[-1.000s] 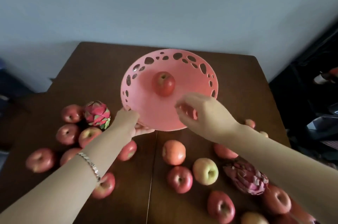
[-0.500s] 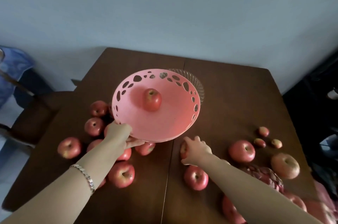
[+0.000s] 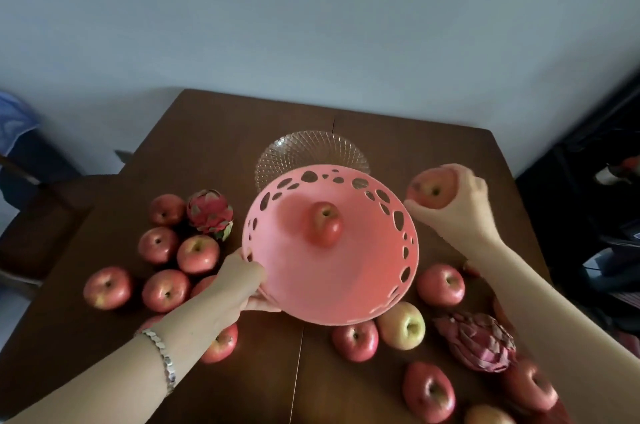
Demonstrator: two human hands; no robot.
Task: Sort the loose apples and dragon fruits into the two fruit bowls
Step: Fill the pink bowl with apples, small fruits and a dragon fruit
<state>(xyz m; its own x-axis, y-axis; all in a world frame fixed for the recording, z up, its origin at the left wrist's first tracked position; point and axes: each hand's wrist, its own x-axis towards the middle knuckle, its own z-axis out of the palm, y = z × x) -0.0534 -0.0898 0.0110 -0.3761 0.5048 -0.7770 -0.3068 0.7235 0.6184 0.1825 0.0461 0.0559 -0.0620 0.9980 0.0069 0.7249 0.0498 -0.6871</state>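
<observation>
My left hand (image 3: 239, 280) grips the near-left rim of the pink perforated bowl (image 3: 346, 285), held tilted above the table with one red apple (image 3: 323, 223) inside. My right hand (image 3: 457, 205) holds another red apple (image 3: 431, 188) in the air just right of the bowl's rim. Behind the pink bowl stands a clear glass bowl (image 3: 311, 150), with nothing visible in it. Several loose apples lie on the table to the left (image 3: 166, 290) and right (image 3: 440, 285). One dragon fruit (image 3: 209, 212) sits at the left, another (image 3: 474, 342) at the right.
The dark wooden table (image 3: 398, 139) stands against a pale wall. A chair (image 3: 38, 216) stands off the table's left edge, and dark clutter (image 3: 588, 216) fills the floor on the right. A yellowish apple (image 3: 401, 325) lies near the bowl's front rim.
My right hand picked an apple off the table and raised it to the right of the pink bowl. The view shifted, and the glass bowl shows more fully.
</observation>
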